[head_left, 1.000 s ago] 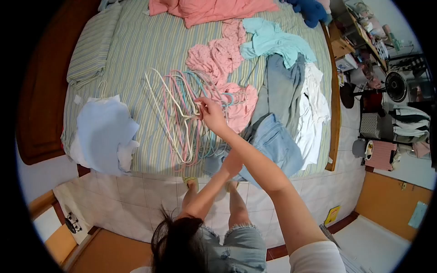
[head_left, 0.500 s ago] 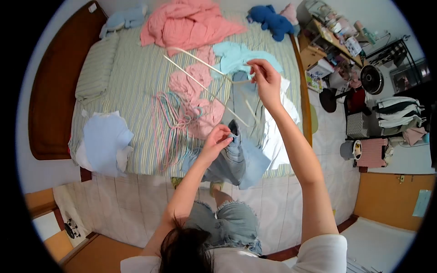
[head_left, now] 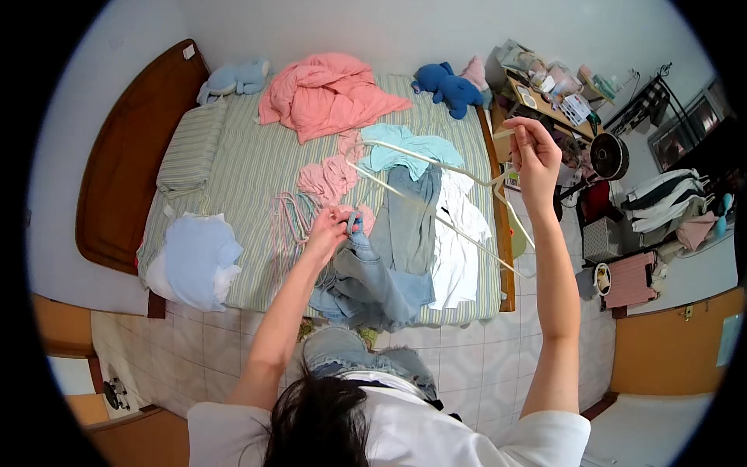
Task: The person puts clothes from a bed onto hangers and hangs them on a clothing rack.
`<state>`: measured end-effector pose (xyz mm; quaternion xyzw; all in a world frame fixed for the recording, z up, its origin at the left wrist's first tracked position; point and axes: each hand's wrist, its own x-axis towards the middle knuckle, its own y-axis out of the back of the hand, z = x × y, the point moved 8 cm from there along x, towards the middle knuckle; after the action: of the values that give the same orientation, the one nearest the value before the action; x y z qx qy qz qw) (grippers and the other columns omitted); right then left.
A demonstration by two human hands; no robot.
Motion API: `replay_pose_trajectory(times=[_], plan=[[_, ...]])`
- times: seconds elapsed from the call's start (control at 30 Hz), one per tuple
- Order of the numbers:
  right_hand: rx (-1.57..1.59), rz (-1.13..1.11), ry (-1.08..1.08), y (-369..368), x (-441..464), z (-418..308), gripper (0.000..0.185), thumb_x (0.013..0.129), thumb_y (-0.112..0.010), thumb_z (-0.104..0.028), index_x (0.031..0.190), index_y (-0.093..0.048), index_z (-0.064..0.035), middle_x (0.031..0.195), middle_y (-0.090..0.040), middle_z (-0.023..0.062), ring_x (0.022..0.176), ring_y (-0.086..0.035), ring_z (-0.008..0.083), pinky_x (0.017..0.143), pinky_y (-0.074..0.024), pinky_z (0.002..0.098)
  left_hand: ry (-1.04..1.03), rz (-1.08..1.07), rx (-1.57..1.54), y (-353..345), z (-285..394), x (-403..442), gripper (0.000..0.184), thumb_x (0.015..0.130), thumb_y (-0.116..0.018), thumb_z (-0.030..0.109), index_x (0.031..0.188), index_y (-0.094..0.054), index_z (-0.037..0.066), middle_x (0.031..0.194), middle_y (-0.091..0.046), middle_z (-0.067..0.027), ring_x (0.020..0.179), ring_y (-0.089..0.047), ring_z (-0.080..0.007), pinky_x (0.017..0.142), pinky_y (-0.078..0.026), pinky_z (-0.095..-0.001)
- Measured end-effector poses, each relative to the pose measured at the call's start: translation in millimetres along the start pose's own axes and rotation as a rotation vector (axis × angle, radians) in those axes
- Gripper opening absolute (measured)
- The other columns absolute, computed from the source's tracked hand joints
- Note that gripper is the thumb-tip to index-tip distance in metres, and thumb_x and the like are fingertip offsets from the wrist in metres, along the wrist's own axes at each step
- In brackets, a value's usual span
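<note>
In my right hand [head_left: 535, 152] is a white clothes hanger [head_left: 424, 159], pinched near its hook and raised over the bed's right side. Its wide frame stretches leftward above the clothes. My left hand [head_left: 331, 227] grips a pair of blue jeans [head_left: 373, 276] at the upper edge, lifting that end while the rest hangs across the front of the bed. Left of this hand lies a heap of pink, white and teal hangers [head_left: 289, 222]. Grey-green trousers [head_left: 412, 210] and a white garment [head_left: 459, 257] lie flat to the right of the jeans.
A pink quilt [head_left: 327, 101], a turquoise top [head_left: 408, 148] and a pink garment [head_left: 327, 179] lie on the striped bed. Folded light-blue clothing [head_left: 201, 253] sits at the front left. Beyond the bed's right edge stand a fan [head_left: 608, 157] and a cluttered desk [head_left: 545, 101].
My right hand has carried the hanger to the right, away from the jeans. My left hand has moved left and slightly up with the jeans' edge. The view has shifted.
</note>
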<state>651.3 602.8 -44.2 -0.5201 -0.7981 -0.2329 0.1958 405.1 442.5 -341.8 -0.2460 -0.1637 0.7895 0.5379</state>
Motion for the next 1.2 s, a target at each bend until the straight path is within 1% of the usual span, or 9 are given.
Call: replay_pose_trajectory(times=[0.23, 0.43, 0.53, 0.73, 0.83, 0.97, 1.03, 1.13, 1.2], plan=[[-0.02, -0.133, -0.085, -20.6, -31.5, 1.8, 0.012, 0.088, -0.051, -0.004, 0.091, -0.062, 0.0012, 0.064, -0.046, -0.0029, 0.06, -0.039, 0.0036, 0.05, -0.0289, 0.0187, 0.018, 0.03, 0.154, -8.8, 6.4, -18.4, 0.025, 0.084, -0.043, -0.009, 0.1, -0.041, 0.01, 0.108, -0.051, -0.0056, 0.096, -0.058, -0.0189, 0.082, -0.046, -0.0318], [0.034, -0.113, -0.079, -37.2, -41.8, 18.8, 0.012, 0.088, -0.05, -0.003, 0.09, -0.062, 0.001, 0.062, -0.046, -0.0017, 0.058, -0.04, 0.0052, 0.05, -0.0312, 0.0194, -0.003, 0.046, 0.152, -9.2, 7.3, -23.7, 0.022, 0.086, -0.041, -0.006, 0.1, -0.041, 0.011, 0.108, -0.051, -0.0047, 0.095, -0.058, -0.0175, 0.081, -0.044, -0.0302], [0.048, -0.108, -0.051, -41.1, -39.4, 17.8, 0.013, 0.089, -0.049, -0.003, 0.091, -0.062, 0.0009, 0.062, -0.046, -0.0016, 0.058, -0.04, 0.0057, 0.05, -0.0316, 0.0196, -0.023, 0.083, 0.166, -10.4, 12.7, -28.7, 0.021, 0.087, -0.041, -0.004, 0.1, -0.041, 0.011, 0.108, -0.051, -0.0047, 0.095, -0.058, -0.0171, 0.081, -0.043, -0.0294], [0.157, -0.085, -0.058, -52.1, -34.8, 12.4, 0.015, 0.091, -0.047, -0.005, 0.093, -0.062, -0.0005, 0.063, -0.045, -0.0022, 0.056, -0.037, 0.0042, 0.047, -0.0274, 0.0191, 0.005, -0.047, 0.224, -9.5, 6.6, -19.0, 0.021, 0.088, -0.043, 0.0, 0.107, -0.041, 0.009, 0.113, -0.052, -0.008, 0.097, -0.057, -0.0168, 0.082, -0.045, -0.0298], [0.264, -0.052, -0.034, -53.2, -31.7, 10.2, 0.016, 0.092, -0.047, -0.006, 0.095, -0.061, -0.001, 0.064, -0.045, -0.0026, 0.053, -0.034, 0.0023, 0.045, -0.0236, 0.0178, 0.051, -0.012, 0.088, -20.1, 10.7, -24.3, 0.031, 0.085, -0.043, -0.003, 0.115, -0.038, 0.005, 0.103, -0.056, -0.013, 0.086, -0.061, -0.0191, 0.074, -0.051, -0.0283], [0.389, -0.013, 0.009, -53.4, -27.3, 9.6, 0.015, 0.092, -0.048, -0.008, 0.097, -0.06, -0.0006, 0.064, -0.046, -0.0024, 0.051, -0.033, 0.0018, 0.044, -0.0231, 0.0173, 0.021, -0.037, 0.19, -20.9, 7.6, -17.4, 0.024, 0.091, -0.044, 0.018, 0.109, -0.046, 0.002, 0.1, -0.059, -0.0116, 0.081, -0.061, -0.0168, 0.071, -0.05, -0.0265], [0.434, -0.001, 0.045, -56.3, -26.7, 8.8, 0.015, 0.092, -0.048, -0.008, 0.097, -0.059, -0.0006, 0.064, -0.046, -0.0021, 0.051, -0.033, 0.0018, 0.044, -0.0228, 0.0174, -0.003, -0.063, 0.241, -14.0, 2.9, -6.8, 0.029, 0.093, -0.04, 0.027, 0.101, -0.054, 0.003, 0.095, -0.061, -0.01, 0.076, -0.061, -0.0159, 0.071, -0.049, -0.027], [0.531, -0.018, 0.082, -70.8, -20.0, 14.6, 0.015, 0.092, -0.048, -0.009, 0.097, -0.059, -0.0007, 0.063, -0.047, -0.0013, 0.05, -0.033, 0.0019, 0.043, -0.0228, 0.0173, 0.034, 0.145, 0.23, -8.1, 2.6, -7.4, 0.034, 0.092, -0.038, 0.032, 0.082, -0.055, 0.005, 0.072, -0.06, -0.0079, 0.058, -0.055, -0.0128, 0.054, -0.046, -0.0253], [0.332, -0.035, 0.097, -81.4, -13.9, 12.4, 0.016, 0.092, -0.047, -0.008, 0.1, -0.059, -0.0012, 0.066, -0.05, 0.0006, 0.055, -0.04, 0.0035, 0.047, -0.0295, 0.0179, 0.024, 0.14, 0.265, -9.2, -0.9, -6.6, 0.035, 0.091, -0.037, 0.034, 0.073, -0.051, 0.007, 0.06, -0.052, -0.0054, 0.049, -0.045, -0.0108, 0.046, -0.038, -0.025]])
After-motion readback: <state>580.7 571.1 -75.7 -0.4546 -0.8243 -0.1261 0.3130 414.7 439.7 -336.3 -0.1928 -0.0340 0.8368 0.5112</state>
